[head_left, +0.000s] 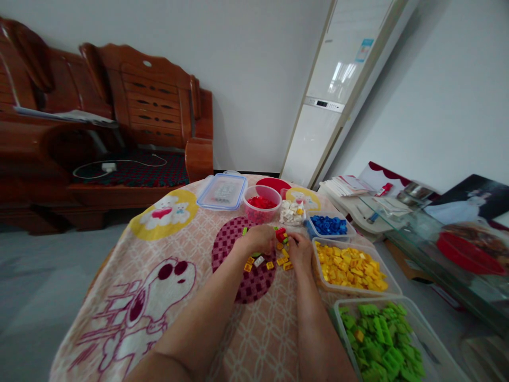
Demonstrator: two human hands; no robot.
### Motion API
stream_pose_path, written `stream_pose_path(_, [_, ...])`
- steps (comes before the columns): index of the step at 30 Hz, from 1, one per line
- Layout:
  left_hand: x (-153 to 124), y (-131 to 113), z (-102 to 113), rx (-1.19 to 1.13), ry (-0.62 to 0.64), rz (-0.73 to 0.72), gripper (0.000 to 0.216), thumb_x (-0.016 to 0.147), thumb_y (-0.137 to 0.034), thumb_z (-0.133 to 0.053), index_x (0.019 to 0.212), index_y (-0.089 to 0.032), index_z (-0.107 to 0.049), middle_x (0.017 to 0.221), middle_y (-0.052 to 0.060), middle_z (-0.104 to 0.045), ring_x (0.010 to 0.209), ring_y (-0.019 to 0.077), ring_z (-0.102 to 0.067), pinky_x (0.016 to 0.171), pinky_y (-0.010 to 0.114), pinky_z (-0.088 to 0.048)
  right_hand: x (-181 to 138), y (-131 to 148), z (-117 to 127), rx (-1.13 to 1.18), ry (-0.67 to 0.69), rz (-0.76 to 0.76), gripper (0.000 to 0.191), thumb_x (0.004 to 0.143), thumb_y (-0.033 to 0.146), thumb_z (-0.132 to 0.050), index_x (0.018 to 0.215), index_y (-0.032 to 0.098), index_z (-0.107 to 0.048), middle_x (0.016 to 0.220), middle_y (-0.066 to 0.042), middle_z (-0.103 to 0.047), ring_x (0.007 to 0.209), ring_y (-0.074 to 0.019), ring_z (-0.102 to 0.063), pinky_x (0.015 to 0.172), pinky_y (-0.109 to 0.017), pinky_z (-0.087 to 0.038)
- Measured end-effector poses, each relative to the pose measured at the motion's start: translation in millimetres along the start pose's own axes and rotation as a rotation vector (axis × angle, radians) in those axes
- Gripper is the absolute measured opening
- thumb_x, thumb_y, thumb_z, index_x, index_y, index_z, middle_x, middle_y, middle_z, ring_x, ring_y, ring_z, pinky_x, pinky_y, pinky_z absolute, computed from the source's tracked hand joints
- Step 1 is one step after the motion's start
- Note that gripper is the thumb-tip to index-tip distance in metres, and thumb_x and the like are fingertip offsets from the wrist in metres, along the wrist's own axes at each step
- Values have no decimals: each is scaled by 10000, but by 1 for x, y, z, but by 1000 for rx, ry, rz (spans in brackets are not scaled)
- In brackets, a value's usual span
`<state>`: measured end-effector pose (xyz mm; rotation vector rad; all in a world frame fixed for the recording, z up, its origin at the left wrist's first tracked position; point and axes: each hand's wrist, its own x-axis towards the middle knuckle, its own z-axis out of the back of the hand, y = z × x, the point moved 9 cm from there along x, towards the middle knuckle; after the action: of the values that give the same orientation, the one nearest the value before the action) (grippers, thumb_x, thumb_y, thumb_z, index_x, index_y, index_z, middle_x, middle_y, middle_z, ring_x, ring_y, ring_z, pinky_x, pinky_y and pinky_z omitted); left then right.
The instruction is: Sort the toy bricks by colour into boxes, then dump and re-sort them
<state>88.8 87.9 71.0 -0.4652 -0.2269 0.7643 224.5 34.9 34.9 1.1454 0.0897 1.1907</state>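
Over the round cloth-covered table, my left hand is closed beside a small cluster of red, green and yellow toy bricks. Its curled fingers seem to grip the cluster's left side, though the fingertips are partly hidden. On the other side, my right hand has thumb and fingers pinched together at the cluster's right edge; what lies in the pinch is too small to name. Loose yellow bricks lie below the cluster, between the hands. A white brick rests under my left wrist, with a few more yellow ones around it.
A round tub of red bricks and a pile of white bricks stand beyond my hands. To the right are boxes of blue, yellow and green bricks. A blue-rimmed lid lies at the back left.
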Motion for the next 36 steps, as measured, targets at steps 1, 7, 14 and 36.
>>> stream_pose_path(1, [1, 1, 6, -58, -23, -19, 154, 510, -53, -647, 508, -206, -666, 509, 11, -633, 590, 184, -631, 573, 228, -444, 0, 0, 0, 2, 0, -4, 269, 756, 224, -492, 794, 196, -758, 838, -79, -753, 810, -234, -667, 787, -337, -498])
stream_pose_path(7, [1, 36, 57, -469, -420, 26, 93, 643, -200, -650, 682, -184, -733, 600, 9, -679, 550, 141, -594, 527, 215, -405, 0, 0, -1, -6, 14, -11, 256, 756, 221, -503, 789, 198, -756, 835, -79, -748, 804, -232, -660, 790, -337, -500])
stream_pose_path(14, [-13, 105, 55, -1060, -850, 256, 172, 649, -274, -665, 764, -147, -686, 525, -24, -610, 446, 105, -535, 473, 210, -424, -1, -2, 0, -21, 2, -16, 275, 765, 221, -498, 821, 193, -766, 845, -85, -753, 818, -241, -670, 803, -349, -504])
stream_pose_path(36, [9, 57, 47, -701, -439, 33, 149, 723, -213, -606, 768, -136, -726, 568, -1, -653, 530, 124, -596, 558, 220, -476, -6, 18, -20, 227, 259, -67, 309, 802, 290, -516, 962, 213, -768, 921, -43, -770, 908, -233, -703, 871, -355, -525])
